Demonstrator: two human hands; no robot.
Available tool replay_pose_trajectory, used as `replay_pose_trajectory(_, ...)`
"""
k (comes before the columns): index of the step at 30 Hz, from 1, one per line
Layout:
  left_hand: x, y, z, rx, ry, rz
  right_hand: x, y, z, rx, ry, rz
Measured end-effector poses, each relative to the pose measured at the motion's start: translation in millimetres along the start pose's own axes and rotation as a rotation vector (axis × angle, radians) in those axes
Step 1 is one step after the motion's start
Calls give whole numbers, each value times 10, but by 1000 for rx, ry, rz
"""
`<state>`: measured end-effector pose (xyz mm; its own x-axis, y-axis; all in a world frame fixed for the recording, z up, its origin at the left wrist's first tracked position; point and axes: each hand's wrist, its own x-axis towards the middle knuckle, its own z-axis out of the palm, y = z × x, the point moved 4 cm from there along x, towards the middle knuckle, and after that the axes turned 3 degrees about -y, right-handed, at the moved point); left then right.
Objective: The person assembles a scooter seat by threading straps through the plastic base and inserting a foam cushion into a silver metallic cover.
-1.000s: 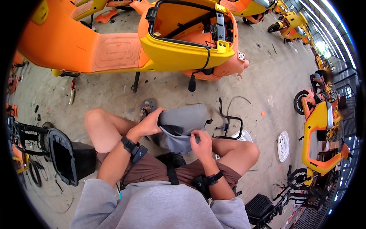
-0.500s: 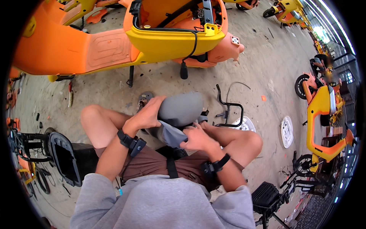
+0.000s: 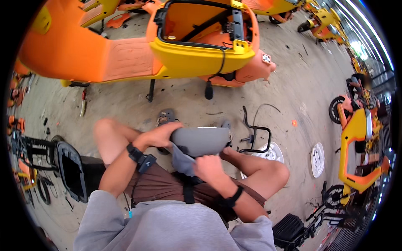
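Observation:
A grey padded scooter seat [image 3: 203,141] sits between my knees, with a thin pale rim showing along its far edge. My left hand [image 3: 162,134] grips the seat at its left end; some of its fingers are hidden. From the seat's near side hangs a loose flap of grey cover material [image 3: 182,162]. My right hand [image 3: 208,168], slightly blurred, is closed in a fist on this flap, close to my lap.
An orange and yellow scooter [image 3: 197,58] with an open seat compartment stands ahead. Right of my feet lie a bent black metal frame [image 3: 268,134] and white plates [image 3: 317,160]. A black bin-like part [image 3: 71,171] is at left, a black frame with wheel [image 3: 331,201] at right. A person crouches far right.
The seat has come nearer to me and turned, so its far rim now shows. My right hand has pulled the flap toward my lap. The whole view has shifted slightly.

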<state>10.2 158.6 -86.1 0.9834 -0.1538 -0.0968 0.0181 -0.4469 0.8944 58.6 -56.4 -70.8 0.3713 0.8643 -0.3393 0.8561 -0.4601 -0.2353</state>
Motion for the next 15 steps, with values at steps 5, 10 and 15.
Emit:
replay_pose_trajectory(5,-40,-34,-236,64,-120,-215,212,-412,-84,103,-17,-111)
replay_pose_trajectory(10,-6,-127,-193,48,-75,-164,220,-259,37,206,135,-62)
replay_pose_trajectory(15,-19,-67,-227,141,-17,-163,260,-137,-56,339,150,-68)
